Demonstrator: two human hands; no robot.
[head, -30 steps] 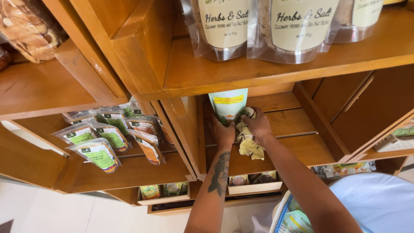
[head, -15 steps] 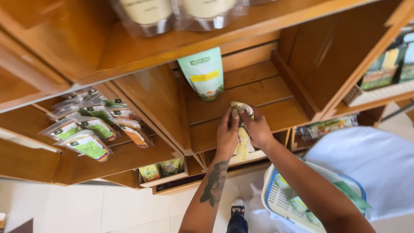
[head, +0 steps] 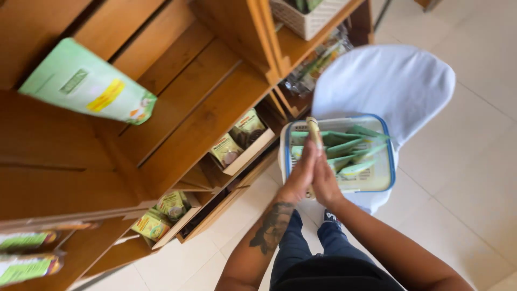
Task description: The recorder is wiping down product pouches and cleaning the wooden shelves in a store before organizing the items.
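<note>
My left hand [head: 298, 175] and my right hand [head: 326, 182] are pressed palm to palm around a flat yellowish cloth [head: 314, 131] that sticks up from between the fingers. They hover at the near left edge of a white basket with a blue rim [head: 391, 161], which holds several green pouches [head: 344, 153]. The basket rests on a seat under a white cover [head: 388, 81]. A single light green pouch with a yellow label [head: 86, 83] stands on the wooden shelf [head: 204, 102] at the upper left.
Lower shelf trays hold small green and yellow packets [head: 237, 141] and boxes [head: 161, 215]. More pouches [head: 27, 253] lie at the bottom left. A woven basket [head: 307, 19] sits on an upper shelf. Pale floor tiles [head: 463, 178] stretch to the right.
Both hands came away from the shelf with the cloth and dropped down to the basket. My view swung down and right, so the basket and floor fill the frame.
</note>
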